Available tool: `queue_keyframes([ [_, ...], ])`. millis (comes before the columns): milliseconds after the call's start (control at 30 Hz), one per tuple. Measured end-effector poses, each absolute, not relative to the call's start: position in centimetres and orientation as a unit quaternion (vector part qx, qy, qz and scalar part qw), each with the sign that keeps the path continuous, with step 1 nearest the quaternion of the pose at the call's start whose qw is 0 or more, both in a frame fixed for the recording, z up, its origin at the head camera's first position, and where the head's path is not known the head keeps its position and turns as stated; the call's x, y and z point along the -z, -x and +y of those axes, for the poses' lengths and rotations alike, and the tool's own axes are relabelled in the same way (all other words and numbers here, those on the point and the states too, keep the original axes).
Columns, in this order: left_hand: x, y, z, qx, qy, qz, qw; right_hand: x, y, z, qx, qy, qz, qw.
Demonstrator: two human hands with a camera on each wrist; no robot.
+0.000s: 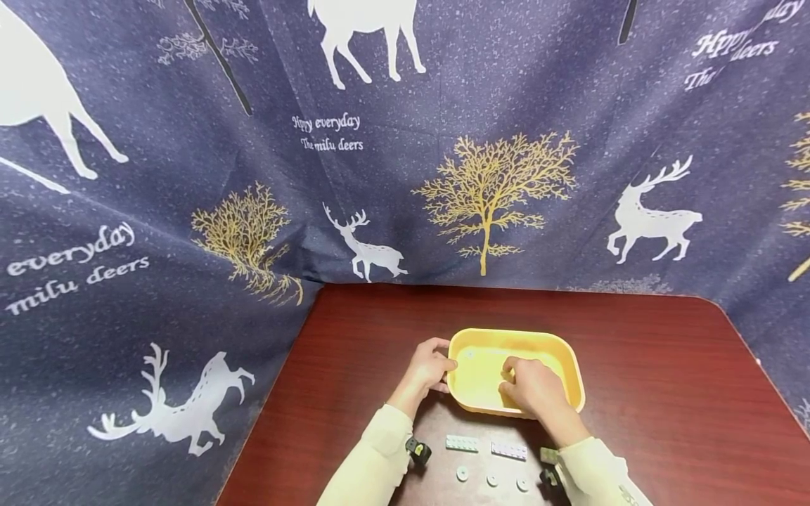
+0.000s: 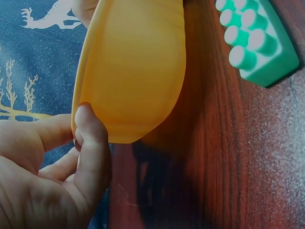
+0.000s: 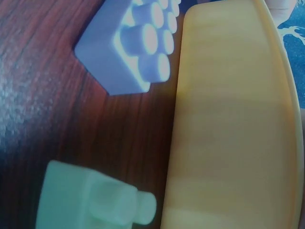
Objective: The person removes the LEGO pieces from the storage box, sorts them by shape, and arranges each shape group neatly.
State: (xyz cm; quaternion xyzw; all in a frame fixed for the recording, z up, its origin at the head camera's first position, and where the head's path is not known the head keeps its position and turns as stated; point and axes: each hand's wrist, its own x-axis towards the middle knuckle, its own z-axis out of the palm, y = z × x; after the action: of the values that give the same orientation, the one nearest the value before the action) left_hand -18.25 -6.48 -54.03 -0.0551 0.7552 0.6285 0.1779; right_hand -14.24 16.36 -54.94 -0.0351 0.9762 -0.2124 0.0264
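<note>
A yellow plastic bin [image 1: 515, 337] stands on the table. At its left end my left hand [image 1: 432, 365] grips the rim; in the left wrist view the thumb [image 2: 93, 136] lies against the bin wall [image 2: 138, 67]. My right hand [image 1: 535, 386] reaches down inside the bin, fingers bent toward the thumb over the floor; I cannot tell whether something is between them. A small pale piece [image 1: 470, 355] lies in the bin's far left corner. From the right wrist, the near wall [image 3: 228, 109] hides most of that hand.
In front of the bin lie a teal building brick [image 1: 462, 443], a purple brick [image 1: 509, 451] and a light green brick [image 1: 549, 455], partly behind the right sleeve. Nearer me are three round pieces with centre holes, including a left one [image 1: 463, 474]. A patterned cloth [image 1: 392, 176] hangs behind the table.
</note>
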Motion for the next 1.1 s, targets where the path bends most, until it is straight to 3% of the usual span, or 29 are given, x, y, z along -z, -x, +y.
queue_keyframes([
  [1100,54.1,18.4,-6.5,-0.622,0.047,0.761,0.178,54.6,14.1,16.6,0.214,0.039,0.975,-0.035],
])
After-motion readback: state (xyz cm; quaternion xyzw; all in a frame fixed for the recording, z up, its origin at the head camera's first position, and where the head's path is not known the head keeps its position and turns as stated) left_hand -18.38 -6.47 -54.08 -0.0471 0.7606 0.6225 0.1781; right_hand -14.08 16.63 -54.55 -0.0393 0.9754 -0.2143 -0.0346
